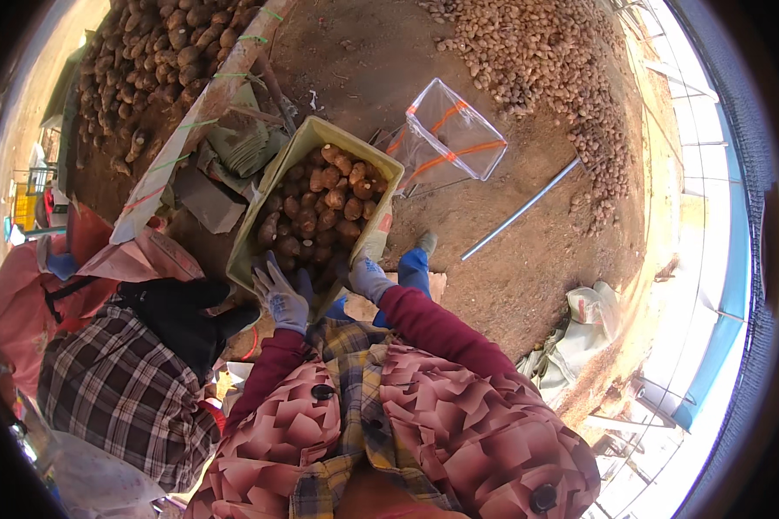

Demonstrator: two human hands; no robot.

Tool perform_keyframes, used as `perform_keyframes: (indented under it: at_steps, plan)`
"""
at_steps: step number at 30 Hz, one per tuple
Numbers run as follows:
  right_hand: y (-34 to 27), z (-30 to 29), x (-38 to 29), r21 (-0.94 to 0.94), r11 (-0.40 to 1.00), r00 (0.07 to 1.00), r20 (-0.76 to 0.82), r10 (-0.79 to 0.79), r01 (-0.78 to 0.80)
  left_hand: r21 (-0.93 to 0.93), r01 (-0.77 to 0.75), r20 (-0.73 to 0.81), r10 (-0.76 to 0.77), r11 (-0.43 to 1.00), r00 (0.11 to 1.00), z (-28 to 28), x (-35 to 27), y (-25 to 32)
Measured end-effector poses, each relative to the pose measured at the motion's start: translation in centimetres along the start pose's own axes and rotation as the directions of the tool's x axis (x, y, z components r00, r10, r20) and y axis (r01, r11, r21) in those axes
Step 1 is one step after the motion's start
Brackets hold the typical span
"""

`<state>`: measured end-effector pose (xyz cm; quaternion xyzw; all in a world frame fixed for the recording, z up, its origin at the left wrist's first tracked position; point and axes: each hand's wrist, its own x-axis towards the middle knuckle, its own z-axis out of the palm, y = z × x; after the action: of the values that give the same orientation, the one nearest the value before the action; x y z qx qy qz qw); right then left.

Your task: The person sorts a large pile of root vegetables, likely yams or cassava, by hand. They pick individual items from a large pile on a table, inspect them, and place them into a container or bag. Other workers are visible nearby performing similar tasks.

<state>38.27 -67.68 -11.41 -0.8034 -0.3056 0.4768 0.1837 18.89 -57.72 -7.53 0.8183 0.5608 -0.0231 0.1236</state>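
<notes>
A yellowish, open-topped rectangular bin (395,170) stands tilted before me, holding many brown taro-like corms (318,201). My left hand (284,300), in a pale grey-blue coated glove, is at the bin's near edge with its fingers spread over the nearest corms; it grips nothing that I can see. My right hand (369,277), gloved alike, rests at the near right corner of the bin. Its fingertips are partly hidden, so whether they grip the rim is unclear.
A wire frame with clear film and orange tape (457,133) stands beyond the bin. A metal pole (519,209) lies on the dirt floor. Heaps of corms lie at upper left (162,58) and upper right (539,58). Sacks (587,324) lie at right; plaid cloth (123,389) is at my left.
</notes>
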Motion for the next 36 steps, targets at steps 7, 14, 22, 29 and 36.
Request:
perform_keyframes:
  at_steps: [7,14,22,29,36]
  plan:
    - [9.9,-9.6,-1.2,0.266,0.939,0.943,0.193,-0.271,0.216,0.18,0.105,-0.184,-0.072,0.978,0.98,-0.9,-2.2,-0.6]
    - [30.6,-27.0,-8.1,0.207,0.956,0.975,-0.031,0.22,-0.209,0.285,0.307,-0.468,-0.148,0.908,0.871,-2.1,-1.1,5.3]
    - [52.1,-32.1,-18.8,0.532,0.679,0.61,-0.335,0.718,-0.506,0.022,-0.244,-0.568,0.213,0.97,0.795,-2.1,2.5,31.0]
    - [49.1,-33.1,-19.2,0.307,0.81,0.815,-0.149,0.56,-0.5,-0.02,-0.058,-0.454,0.043,0.998,0.89,1.5,4.6,34.1]
    - [43.5,-44.2,-9.0,0.161,0.9,0.876,-0.214,0.433,-0.405,-0.007,-0.08,-0.569,0.062,0.997,0.82,4.7,6.7,32.3]
